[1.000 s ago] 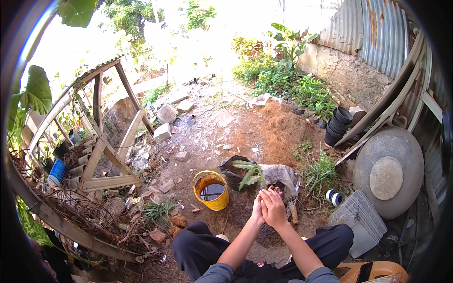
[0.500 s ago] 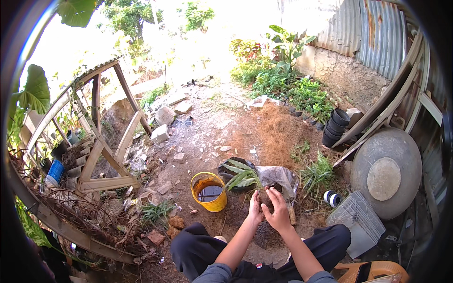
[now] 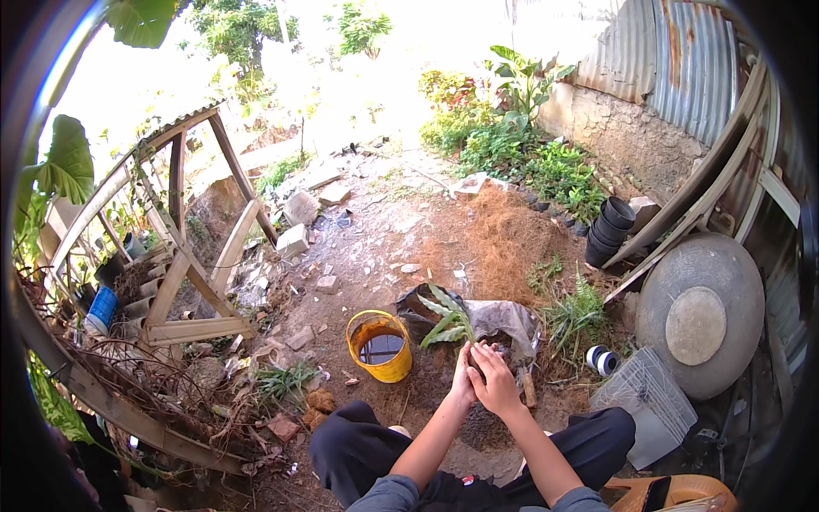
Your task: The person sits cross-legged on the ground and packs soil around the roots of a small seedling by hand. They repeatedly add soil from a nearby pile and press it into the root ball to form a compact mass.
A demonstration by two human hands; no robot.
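Observation:
A leafy green plant (image 3: 447, 321) with long pale-patterned leaves stands between my palms, leaning to the left. My left hand (image 3: 462, 381) closes on its base from the left. Pressed against it from the other side is my right hand (image 3: 497, 384), fingers together. The roots and whatever soil surrounds them are mostly hidden by my hands. Below them, between my legs, lies dark soil (image 3: 483, 428). Just beyond my hands is a plastic bag (image 3: 505, 322), black at its left and greyish at its right. To the left stands a yellow bucket (image 3: 392, 369) of dark liquid.
Stacked black pots (image 3: 609, 230) stand at the right, near a large round grey disc (image 3: 701, 311) and a clear plastic container (image 3: 644, 405). Brown fibre (image 3: 503, 243) covers ground ahead. A broken wooden frame (image 3: 192, 333) and bricks (image 3: 292, 241) lie left. An orange chair (image 3: 682, 488) is behind right.
My hands have come closer together around the plant's base, the right one turning inward. The plant's leaves have shifted slightly right and stand more upright.

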